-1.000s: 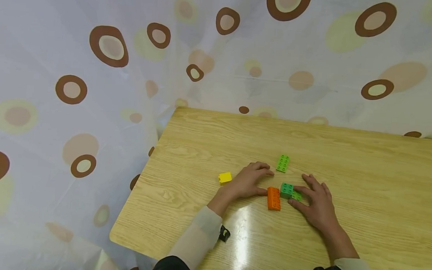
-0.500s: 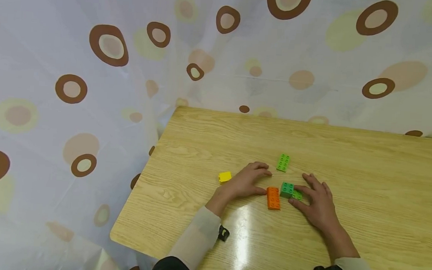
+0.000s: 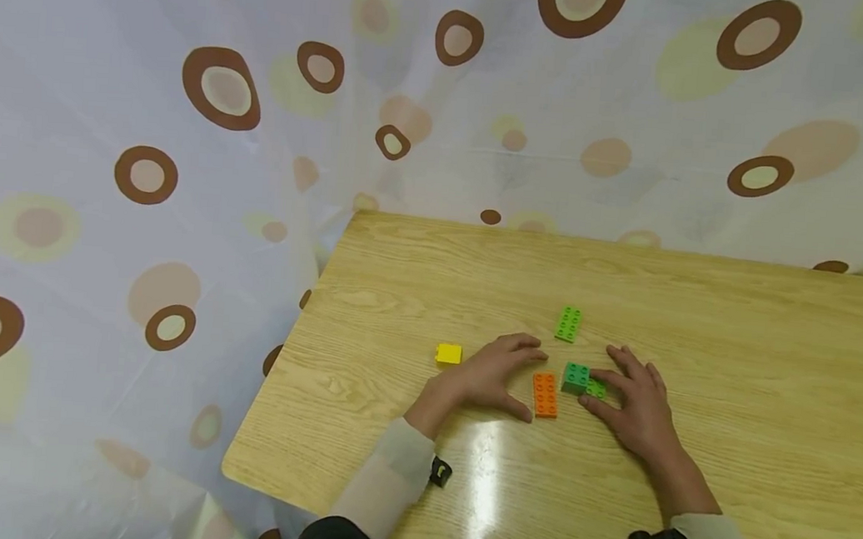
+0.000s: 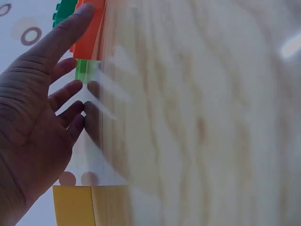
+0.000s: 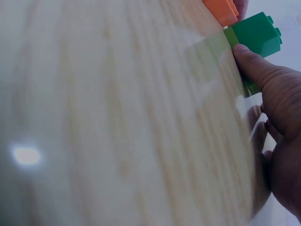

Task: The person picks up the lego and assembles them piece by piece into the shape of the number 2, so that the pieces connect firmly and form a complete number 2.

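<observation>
My left hand (image 3: pixel 490 374) is spread on the near-left side of an orange building brick (image 3: pixel 545 395), its thumb apart from the brick's near corner. With thumb and forefinger on either side, my right hand (image 3: pixel 636 405) pinches a low light green brick (image 3: pixel 596 389). A taller dark green brick (image 3: pixel 576 378) sits on that brick's left end. In the right wrist view the thumb (image 5: pixel 254 63) lies against the light green side, below the dark green block (image 5: pixel 258 35). In the left wrist view, the thumb overlaps the orange brick (image 4: pixel 89 42).
Another light green brick (image 3: pixel 567 323) lies farther back, beyond both hands. A yellow brick (image 3: pixel 449 353) lies left of my left hand, close to the wrist. The wooden table (image 3: pixel 770 368) meets a patterned curtain (image 3: pixel 602 198) at its back and left edges.
My left thumb has drawn back from the orange brick toward the near edge. The orange brick stands slightly turned, and the yellow brick has turned a little. The right hand keeps its place.
</observation>
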Demonstrator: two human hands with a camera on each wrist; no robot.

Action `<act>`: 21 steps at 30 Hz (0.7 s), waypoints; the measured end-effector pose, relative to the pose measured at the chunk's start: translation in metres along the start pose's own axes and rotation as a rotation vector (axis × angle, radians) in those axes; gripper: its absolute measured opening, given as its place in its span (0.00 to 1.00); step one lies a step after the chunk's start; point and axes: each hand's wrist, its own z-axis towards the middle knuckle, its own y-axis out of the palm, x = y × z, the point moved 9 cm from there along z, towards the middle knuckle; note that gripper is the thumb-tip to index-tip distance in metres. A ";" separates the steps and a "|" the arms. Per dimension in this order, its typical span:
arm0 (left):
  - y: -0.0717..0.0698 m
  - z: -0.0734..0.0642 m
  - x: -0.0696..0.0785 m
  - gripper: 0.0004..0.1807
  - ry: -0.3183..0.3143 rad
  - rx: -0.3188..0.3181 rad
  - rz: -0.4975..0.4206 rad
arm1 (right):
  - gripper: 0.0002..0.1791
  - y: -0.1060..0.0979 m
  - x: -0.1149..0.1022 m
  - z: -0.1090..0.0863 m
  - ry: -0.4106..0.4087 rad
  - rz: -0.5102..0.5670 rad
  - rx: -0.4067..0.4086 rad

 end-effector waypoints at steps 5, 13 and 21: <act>0.001 -0.001 0.006 0.44 0.031 0.014 0.021 | 0.24 0.001 0.000 0.000 -0.009 0.001 0.005; -0.001 0.000 0.000 0.28 0.018 0.055 0.036 | 0.24 0.006 0.005 0.000 0.012 0.006 -0.002; -0.003 0.002 0.005 0.28 0.051 0.051 0.043 | 0.25 0.001 0.001 0.002 -0.019 0.001 0.025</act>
